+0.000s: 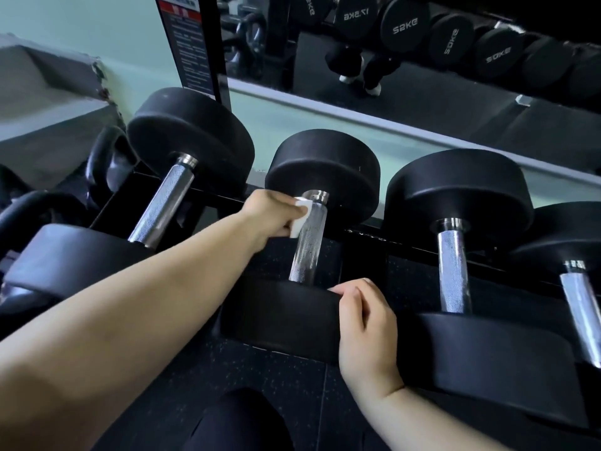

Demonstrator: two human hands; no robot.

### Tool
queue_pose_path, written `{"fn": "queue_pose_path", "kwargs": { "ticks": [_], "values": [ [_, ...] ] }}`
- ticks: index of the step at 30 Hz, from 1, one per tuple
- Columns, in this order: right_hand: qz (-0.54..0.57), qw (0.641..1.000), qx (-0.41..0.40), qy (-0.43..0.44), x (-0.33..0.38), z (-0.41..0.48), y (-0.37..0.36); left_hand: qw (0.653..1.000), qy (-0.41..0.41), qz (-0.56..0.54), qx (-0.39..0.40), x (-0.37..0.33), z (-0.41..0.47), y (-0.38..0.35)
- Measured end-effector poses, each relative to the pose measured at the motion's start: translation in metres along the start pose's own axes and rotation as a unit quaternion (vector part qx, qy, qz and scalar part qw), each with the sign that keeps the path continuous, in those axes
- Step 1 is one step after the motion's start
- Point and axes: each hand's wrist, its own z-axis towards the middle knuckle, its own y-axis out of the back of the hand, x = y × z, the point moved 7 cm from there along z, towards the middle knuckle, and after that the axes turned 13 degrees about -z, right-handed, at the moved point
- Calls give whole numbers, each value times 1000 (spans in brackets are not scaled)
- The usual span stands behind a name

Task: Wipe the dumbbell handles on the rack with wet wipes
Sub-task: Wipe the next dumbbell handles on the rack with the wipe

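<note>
Mirror (422,79) at the back, pale green wall to the left, speckled black rubber floor (276,379) below, and we're low in front of the rack (364,234).

Left hand (265,216) reaches in, fingers pinched round a small folded white wipe (300,214), pressing it to the left side of the handle (307,252), right up at the far end by the shiny collar. That handle is knurled chrome, a straight bar with a fine crosshatch grip.

Right hand (366,323) grips the dumbbell (325,164) at its near head (279,314), fingers curled over the top edge. Both heads are fat round discs of matte black rubber with softly rounded rims.

Between the heads the bar is bare below the wipe, with open room along it. Narrow gaps on either side: a bigger left dumbbell (162,206) angles away, a right dumbbell (452,268) stands just beside, and another shows at the frame edge, all chrome and black rubber.

Glossy black kettlebells (107,157) crowd the far left. Mirrored weight numbers show on the reflected discs up top.
</note>
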Motion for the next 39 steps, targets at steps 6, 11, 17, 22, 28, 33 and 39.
{"fn": "queue_pose_path", "kwargs": {
  "ticks": [6,11,17,22,28,33,39],
  "values": [
    [6,1000,-9,-4,0,-1,1,986,60,129,84,11,-28,4],
    [8,1000,-11,-3,0,-1,0,996,42,66,49,7,-18,-1],
    [15,1000,-14,-2,-2,-1,0,998,40,11,40,5,-12,-2],
    [15,1000,-25,10,-2,-1,0,985,84,121,84,22,-27,7],
    [18,999,-26,7,-1,-1,1,996,-9,84,4,-16,2,-12],
    [24,999,-21,7,1,0,1,983,87,138,83,13,-22,-5],
    [25,999,-33,18,0,-1,1,996,-12,87,-6,-12,0,-8]
  ]
}}
